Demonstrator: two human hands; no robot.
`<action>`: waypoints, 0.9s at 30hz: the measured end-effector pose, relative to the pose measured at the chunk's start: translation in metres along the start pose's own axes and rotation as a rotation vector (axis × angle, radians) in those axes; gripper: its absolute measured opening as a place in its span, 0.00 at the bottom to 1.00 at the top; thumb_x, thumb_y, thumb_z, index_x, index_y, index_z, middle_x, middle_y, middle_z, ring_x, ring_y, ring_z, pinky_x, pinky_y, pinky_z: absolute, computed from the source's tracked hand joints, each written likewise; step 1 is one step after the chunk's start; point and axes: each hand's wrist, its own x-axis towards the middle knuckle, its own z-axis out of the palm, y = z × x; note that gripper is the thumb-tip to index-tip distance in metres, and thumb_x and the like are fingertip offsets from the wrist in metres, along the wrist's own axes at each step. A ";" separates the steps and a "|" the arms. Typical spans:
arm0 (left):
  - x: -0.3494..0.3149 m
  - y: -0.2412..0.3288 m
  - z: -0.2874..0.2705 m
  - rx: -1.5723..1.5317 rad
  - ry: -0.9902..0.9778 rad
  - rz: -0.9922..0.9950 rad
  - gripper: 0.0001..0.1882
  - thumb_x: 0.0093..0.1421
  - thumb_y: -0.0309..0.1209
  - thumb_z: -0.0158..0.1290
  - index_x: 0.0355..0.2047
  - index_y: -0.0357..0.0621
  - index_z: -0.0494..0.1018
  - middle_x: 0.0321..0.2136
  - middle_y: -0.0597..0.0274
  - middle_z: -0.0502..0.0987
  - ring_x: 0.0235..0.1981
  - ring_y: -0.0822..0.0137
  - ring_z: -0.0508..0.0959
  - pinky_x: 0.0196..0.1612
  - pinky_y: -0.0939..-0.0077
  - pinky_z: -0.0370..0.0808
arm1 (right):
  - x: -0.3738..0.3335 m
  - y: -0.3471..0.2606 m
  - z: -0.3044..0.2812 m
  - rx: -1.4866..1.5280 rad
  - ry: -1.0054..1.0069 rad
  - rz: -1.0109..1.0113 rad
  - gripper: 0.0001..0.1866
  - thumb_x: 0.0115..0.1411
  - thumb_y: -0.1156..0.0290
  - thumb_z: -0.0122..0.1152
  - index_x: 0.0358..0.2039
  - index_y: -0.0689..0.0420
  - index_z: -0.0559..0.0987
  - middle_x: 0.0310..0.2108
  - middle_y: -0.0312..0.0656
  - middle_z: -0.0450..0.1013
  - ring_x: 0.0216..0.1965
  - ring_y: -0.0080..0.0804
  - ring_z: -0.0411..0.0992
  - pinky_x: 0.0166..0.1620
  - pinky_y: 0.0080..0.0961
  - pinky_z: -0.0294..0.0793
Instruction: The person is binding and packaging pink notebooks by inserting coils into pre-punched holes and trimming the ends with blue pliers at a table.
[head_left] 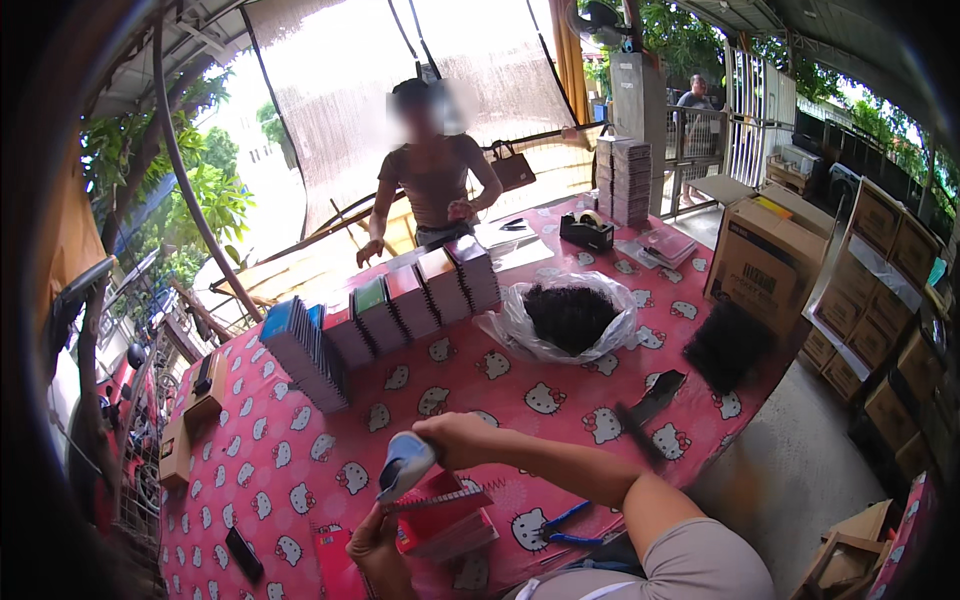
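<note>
My left hand grips the near left side of a red spiral notebook, low in front of me. A dark wire coil runs along its edge and sticks out past the right end. My right hand is closed on the upper end of a curled pale blue and white piece above the notebook. Whether that piece is part of the notebook, I cannot tell. Beneath lie more red notebooks, and another red cover rests by my left wrist. Blue-handled pliers lie to the right.
Stacked spiral notebooks line the far left side. Black coils fill a plastic bag, with a black pile to its right. A tape dispenser, cardboard box and phone share the pink table. A person stands opposite.
</note>
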 end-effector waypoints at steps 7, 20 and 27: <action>0.003 0.004 0.003 -0.034 -0.034 -0.018 0.12 0.52 0.10 0.52 0.36 0.32 0.75 0.33 0.56 0.79 0.36 0.70 0.78 0.44 0.78 0.75 | -0.057 0.135 0.066 -0.472 0.176 0.436 0.20 0.46 0.72 0.63 0.41 0.52 0.71 0.38 0.42 0.71 0.43 0.43 0.71 0.42 0.38 0.74; -0.021 0.033 0.057 0.043 -0.307 0.205 0.13 0.49 0.11 0.55 0.37 0.31 0.74 0.32 0.57 0.78 0.35 0.68 0.78 0.39 0.77 0.76 | -0.092 -0.074 -0.006 0.131 0.482 -0.440 0.20 0.52 0.67 0.64 0.42 0.58 0.68 0.34 0.44 0.65 0.35 0.42 0.68 0.37 0.34 0.69; -0.029 0.035 0.039 -0.049 -0.336 -0.136 0.13 0.49 0.13 0.56 0.38 0.29 0.73 0.34 0.55 0.77 0.33 0.68 0.78 0.39 0.78 0.77 | -0.094 -0.072 0.002 0.191 0.513 -0.500 0.15 0.52 0.70 0.65 0.38 0.61 0.71 0.29 0.44 0.67 0.28 0.39 0.69 0.29 0.31 0.71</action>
